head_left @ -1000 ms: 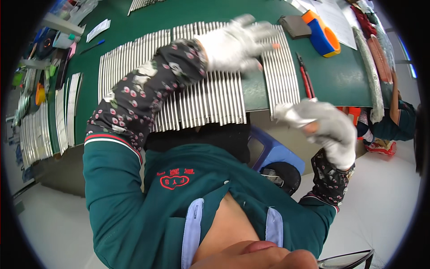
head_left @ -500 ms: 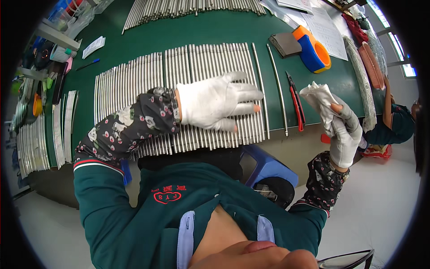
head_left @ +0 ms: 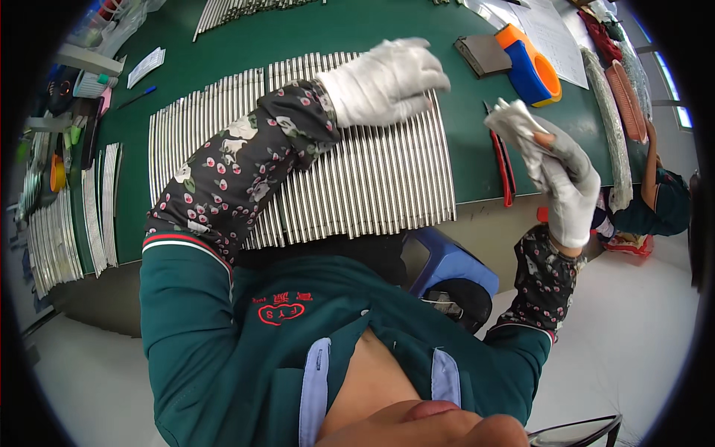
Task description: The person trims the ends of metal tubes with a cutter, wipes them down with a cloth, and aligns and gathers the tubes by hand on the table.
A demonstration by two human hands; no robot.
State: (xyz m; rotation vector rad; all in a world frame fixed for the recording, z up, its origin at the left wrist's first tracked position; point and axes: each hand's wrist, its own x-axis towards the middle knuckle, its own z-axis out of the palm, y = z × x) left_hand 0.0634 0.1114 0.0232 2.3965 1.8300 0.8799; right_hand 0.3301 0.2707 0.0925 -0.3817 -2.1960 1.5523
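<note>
A row of slim silver metal rods (head_left: pixel 365 175) lies side by side on the green table. Above the far right part of that row is my left hand (head_left: pixel 387 82) in a white glove, slightly blurred. Its fingers are stretched and a little bent, with nothing seen in them; whether they touch the rods is unclear. My right hand (head_left: pixel 570 186), also gloved, is closed on a crumpled white cloth (head_left: pixel 514 123) off to the right, held up near the table's front edge. Bare fingertips poke out of both gloves.
Red-handled tweezers or a similar tool (head_left: pixel 502 167) lie right of the rods. Beyond are a grey block (head_left: pixel 482 56) and a blue-and-orange tape dispenser (head_left: pixel 532 74). More rods (head_left: pixel 242 13) lie at the back, others at left (head_left: pixel 52 242). A co-worker (head_left: pixel 655 197) is at far right.
My left hand has moved away from me, toward the rods' far ends. The two rods that lay apart on the right now sit against the row. My right hand has barely moved.
</note>
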